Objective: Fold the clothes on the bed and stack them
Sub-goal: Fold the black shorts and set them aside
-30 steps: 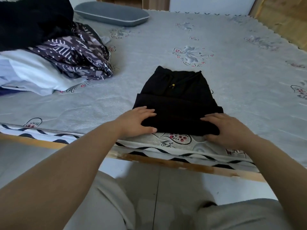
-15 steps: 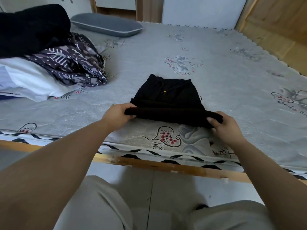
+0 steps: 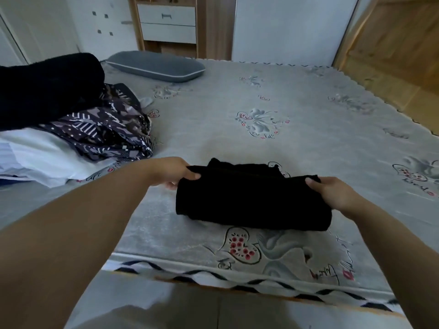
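I am folding the near edge of the black garment (image 3: 251,198) away from me over itself, my left hand (image 3: 172,172) and right hand (image 3: 337,192) now gripping its far corners instead of pressing it flat.

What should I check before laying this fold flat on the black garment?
1. Left hand grips the fold's left end: ok.
2. Right hand grips the right end: ok.
3. Black garment lies fully on the bed, clear of its near edge: ok.
4. Folded edge level between both hands: ok, roughly.
5. Layers underneath smooth: cannot tell, too dark.
6. Pile of clothes at left is apart from the garment: ok.
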